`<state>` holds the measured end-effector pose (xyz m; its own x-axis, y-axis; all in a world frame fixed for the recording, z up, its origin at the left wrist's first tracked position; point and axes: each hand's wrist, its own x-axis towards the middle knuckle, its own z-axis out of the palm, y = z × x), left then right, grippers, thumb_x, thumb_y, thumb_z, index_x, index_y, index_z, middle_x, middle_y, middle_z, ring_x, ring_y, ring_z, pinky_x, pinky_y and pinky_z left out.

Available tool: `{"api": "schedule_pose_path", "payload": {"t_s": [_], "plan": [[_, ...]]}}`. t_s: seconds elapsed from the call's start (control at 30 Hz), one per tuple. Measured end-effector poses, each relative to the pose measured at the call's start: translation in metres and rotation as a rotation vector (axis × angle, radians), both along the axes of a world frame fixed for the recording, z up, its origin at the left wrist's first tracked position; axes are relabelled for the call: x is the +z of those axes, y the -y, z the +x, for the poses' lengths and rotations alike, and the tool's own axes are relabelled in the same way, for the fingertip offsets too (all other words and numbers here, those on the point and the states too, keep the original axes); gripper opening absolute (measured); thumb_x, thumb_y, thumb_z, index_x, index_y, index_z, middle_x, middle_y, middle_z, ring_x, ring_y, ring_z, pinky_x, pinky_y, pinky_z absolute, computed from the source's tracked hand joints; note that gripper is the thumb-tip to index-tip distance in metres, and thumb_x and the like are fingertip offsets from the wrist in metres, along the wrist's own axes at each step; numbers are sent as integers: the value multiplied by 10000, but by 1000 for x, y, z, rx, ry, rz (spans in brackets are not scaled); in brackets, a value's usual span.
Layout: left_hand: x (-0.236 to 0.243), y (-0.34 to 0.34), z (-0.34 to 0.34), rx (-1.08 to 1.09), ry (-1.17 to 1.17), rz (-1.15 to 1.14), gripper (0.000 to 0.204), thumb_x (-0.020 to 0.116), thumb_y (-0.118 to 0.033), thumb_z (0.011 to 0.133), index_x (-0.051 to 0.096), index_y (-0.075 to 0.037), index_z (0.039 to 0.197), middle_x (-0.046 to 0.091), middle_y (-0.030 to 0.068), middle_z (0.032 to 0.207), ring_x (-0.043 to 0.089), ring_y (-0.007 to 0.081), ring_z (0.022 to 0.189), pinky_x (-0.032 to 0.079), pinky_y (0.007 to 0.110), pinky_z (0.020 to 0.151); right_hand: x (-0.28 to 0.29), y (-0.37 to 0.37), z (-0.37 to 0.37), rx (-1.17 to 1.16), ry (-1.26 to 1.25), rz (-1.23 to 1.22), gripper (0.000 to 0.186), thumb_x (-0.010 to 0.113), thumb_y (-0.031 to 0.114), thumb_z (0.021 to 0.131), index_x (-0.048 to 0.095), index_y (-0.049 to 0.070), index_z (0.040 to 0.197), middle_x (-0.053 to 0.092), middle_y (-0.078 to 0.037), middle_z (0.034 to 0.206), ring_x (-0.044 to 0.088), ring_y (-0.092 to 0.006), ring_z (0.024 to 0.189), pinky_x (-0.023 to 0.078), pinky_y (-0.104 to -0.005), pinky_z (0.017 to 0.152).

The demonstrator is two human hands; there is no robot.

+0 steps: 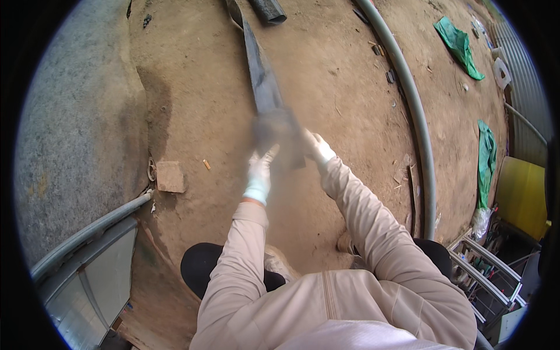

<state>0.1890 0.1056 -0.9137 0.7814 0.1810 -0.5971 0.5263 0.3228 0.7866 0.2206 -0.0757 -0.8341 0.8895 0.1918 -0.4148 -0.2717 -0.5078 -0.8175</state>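
Observation:
A long, flat dark grey strip point(265, 87), resembling plastic or rubber sheeting, runs from the far ground toward me. Its near end is blurred, and a dusty haze hangs about it. My left hand point(259, 175), in a pale glove with a mint cuff, grips the strip's near left side, the thumb on top and the other fingers mostly hidden. On the right edge, my right hand point(318, 147), gloved the same way, has its fingers curled round the strip. Both forearms reach forward in beige sleeves, over bare brown soil.
A curved grey pipe point(411, 99) crosses the ground at right. Green cloths point(458, 46) lie beyond it, near a yellow panel point(521, 195) and a metal frame point(484, 262). At left are a concrete slab point(81, 128) and a brown block point(170, 177). A dark tube point(268, 10) lies far ahead.

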Motion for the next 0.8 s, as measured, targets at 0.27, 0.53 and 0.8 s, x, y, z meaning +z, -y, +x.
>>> {"api": "schedule_pose_path", "payload": {"t_s": [0.27,0.53,0.8], "plan": [[70,30,-53,-190,-209,512,733,617,-577,885,560,35,1284,556,154,1301,504,258,1208,369,358,1038,-28,-11,-81,-660,-435,271,570,602,418,930,514,38,1345,605,-157,1271,576,-263,1159,445,-348,986],[112,32,-90,-52,-149,328,771,523,-605,930,464,35,1355,504,161,1317,468,266,1215,364,379,1044,-1,-13,-81,-483,-362,189,681,622,496,897,511,9,1360,572,-201,1323,532,-295,1248,423,-368,1031],[134,25,-125,-147,-240,238,823,493,-666,912,507,45,1325,529,209,1335,497,310,1238,365,394,1069,17,-7,-111,-383,-428,-74,714,589,544,901,529,-3,1355,514,-219,1385,515,-291,1262,391,-360,1068]]}}
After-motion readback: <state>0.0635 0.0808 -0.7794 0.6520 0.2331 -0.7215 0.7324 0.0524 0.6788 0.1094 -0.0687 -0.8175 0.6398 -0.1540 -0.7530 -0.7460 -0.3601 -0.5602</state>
